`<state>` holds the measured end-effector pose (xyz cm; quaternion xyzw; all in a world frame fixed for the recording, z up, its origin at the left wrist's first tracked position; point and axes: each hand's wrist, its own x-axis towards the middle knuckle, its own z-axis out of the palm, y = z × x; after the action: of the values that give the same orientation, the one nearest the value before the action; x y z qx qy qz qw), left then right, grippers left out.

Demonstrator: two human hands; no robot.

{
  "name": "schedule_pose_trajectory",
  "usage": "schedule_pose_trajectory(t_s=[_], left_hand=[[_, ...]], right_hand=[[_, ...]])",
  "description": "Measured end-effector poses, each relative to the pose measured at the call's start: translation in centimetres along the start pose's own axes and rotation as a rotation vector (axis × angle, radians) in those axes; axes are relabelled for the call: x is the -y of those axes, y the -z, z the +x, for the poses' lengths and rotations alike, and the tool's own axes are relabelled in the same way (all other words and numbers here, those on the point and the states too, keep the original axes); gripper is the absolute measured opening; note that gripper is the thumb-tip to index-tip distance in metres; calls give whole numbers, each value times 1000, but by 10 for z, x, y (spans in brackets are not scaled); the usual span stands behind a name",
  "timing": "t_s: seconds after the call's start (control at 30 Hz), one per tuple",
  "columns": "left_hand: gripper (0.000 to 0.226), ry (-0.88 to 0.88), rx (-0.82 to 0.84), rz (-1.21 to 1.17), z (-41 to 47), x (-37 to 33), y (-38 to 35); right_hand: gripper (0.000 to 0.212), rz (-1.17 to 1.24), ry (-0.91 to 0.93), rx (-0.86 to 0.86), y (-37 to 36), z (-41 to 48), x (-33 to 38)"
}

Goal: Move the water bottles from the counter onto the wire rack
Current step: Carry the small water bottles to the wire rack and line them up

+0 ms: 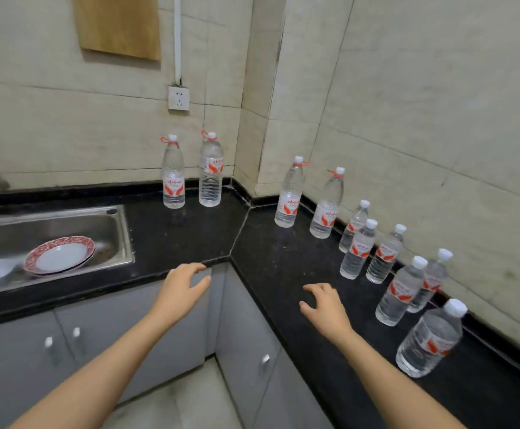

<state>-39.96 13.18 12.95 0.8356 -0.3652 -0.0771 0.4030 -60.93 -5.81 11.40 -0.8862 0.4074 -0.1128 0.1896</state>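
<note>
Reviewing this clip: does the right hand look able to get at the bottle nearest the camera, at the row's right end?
Probably yes. The right hand is open and empty, and only bare counter lies between it and the nearest bottle, whose near side is unblocked.

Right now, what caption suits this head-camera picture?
Empty left hand and right hand reach toward water bottles lining a black counter.
</note>
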Motion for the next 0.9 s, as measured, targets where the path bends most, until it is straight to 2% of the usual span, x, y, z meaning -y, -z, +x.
schedule_pose_trajectory(t_s=[0.17, 0.3, 0.5, 0.7, 0.9], left_hand=[[32, -11, 43, -72, 83, 6, -9], [31, -43, 229, -138, 114, 1, -68], [33, -121, 428, -113, 169, -31, -149], [36, -194, 553, 29, 247, -49, -194], [33, -124, 597, 27, 299, -64, -240]], right_hand=[[41, 68, -160, -104, 1, 39, 0], [44, 111, -314, -106, -5, 49, -33], [69, 302, -488, -266, 9, 91, -100], [83, 534, -508, -314, 11, 169, -147], [90, 644, -565, -342, 18, 235, -188]])
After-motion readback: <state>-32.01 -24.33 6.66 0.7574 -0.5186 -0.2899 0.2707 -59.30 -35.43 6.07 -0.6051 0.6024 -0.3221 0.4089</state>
